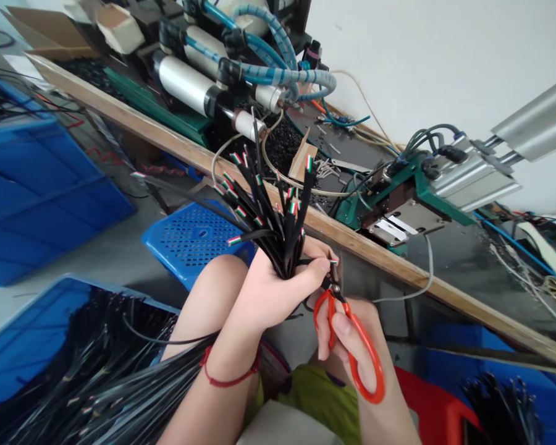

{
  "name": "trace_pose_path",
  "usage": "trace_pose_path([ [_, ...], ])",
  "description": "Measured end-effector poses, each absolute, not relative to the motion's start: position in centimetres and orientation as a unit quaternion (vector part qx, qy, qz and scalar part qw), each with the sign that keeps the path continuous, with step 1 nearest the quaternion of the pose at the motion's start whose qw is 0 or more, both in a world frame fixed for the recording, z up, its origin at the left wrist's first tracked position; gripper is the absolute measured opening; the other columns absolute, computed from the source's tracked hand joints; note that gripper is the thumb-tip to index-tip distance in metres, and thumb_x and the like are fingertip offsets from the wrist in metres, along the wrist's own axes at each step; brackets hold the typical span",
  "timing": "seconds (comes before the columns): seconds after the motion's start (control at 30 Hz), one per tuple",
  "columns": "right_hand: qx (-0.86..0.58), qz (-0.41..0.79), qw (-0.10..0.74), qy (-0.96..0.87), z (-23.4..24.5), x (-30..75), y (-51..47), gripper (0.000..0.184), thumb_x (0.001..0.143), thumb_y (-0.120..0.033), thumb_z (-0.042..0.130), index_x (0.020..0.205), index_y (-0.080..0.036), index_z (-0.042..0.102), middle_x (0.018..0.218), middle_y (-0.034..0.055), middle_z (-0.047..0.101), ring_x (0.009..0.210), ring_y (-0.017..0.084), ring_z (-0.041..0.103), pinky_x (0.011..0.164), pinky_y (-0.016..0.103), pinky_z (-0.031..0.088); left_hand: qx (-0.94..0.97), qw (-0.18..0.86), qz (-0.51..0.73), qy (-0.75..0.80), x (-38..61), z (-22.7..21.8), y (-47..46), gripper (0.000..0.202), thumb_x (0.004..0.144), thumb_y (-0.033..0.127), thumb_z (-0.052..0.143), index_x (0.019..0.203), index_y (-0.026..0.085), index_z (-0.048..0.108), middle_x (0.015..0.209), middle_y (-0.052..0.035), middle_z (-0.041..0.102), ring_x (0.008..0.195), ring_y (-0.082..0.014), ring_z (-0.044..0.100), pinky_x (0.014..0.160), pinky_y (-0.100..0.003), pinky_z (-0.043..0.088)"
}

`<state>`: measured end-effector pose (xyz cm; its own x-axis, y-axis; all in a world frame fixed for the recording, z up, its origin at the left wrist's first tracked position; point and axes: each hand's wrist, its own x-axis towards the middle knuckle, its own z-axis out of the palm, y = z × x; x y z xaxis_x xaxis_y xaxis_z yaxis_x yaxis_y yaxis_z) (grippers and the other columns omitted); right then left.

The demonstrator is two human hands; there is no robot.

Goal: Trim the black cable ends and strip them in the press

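Note:
My left hand [278, 290] is wrapped round a bundle of black cables [273, 232], whose cut ends fan upward and show red, white and green cores. Between its thumb and forefinger one cable end sticks out to the right. My right hand [352, 340] grips a pair of scissors [370, 358] with orange handles, fingers through the loops. The scissor blades point up beside my left thumb, close to that single cable end; whether they touch it I cannot tell. The bundle's long tails run down past my left forearm.
A wooden-edged bench [380, 256] crosses in front, carrying pneumatic cylinders [185, 83] and a green-framed press [408, 210]. Beneath it stands a blue plastic stool [189, 241]. More black cables [97, 364] lie in a blue bin [41, 303] at left; another cable bunch [500, 408] is at lower right.

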<state>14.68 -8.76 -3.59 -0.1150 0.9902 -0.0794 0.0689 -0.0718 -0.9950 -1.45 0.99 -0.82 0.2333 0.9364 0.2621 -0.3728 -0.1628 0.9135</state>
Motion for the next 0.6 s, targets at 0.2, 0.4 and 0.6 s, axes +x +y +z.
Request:
trace_pose_path([
  [0.2, -0.503, 0.525, 0.456, -0.514, -3.11, 14.36, -8.78, 0.065, 0.110, -0.070, 0.064, 0.068, -0.020, 0.066, 0.060, 0.0033, 0.062, 0.056, 0.014, 0.052, 0.055, 0.030, 0.032, 0.514, 0.570, 0.583, 0.266, -1.44, -0.89, 0.81, 0.018, 0.088, 0.019, 0.079, 0.071, 0.021, 0.074, 0.086, -0.0053, 0.085, 0.083, -0.0217, 0.081, 0.079, -0.032, 0.064],
  [0.4, -0.501, 0.524, 0.466, -0.507, -3.14, 14.09, -8.62, 0.067, 0.109, -0.073, 0.064, 0.067, -0.021, 0.064, 0.059, 0.0020, 0.058, 0.053, 0.014, 0.051, 0.051, 0.028, 0.035, 0.513, 0.568, 0.580, 0.278, -1.34, -0.66, 0.72, 0.019, 0.087, 0.019, 0.079, 0.069, 0.022, 0.072, 0.087, -0.0061, 0.085, 0.083, -0.0222, 0.080, 0.080, -0.033, 0.065],
  [0.6, -0.502, 0.491, 0.475, -0.531, -3.25, 13.82, -8.57, 0.067, 0.112, -0.067, 0.063, 0.063, -0.021, 0.065, 0.055, 0.0022, 0.059, 0.051, 0.014, 0.053, 0.049, 0.028, 0.037, 0.511, 0.567, 0.582, 0.281, -1.37, -0.90, 0.70, 0.021, 0.088, 0.020, 0.080, 0.069, 0.022, 0.071, 0.087, -0.0057, 0.083, 0.082, -0.0211, 0.079, 0.079, -0.032, 0.064],
])
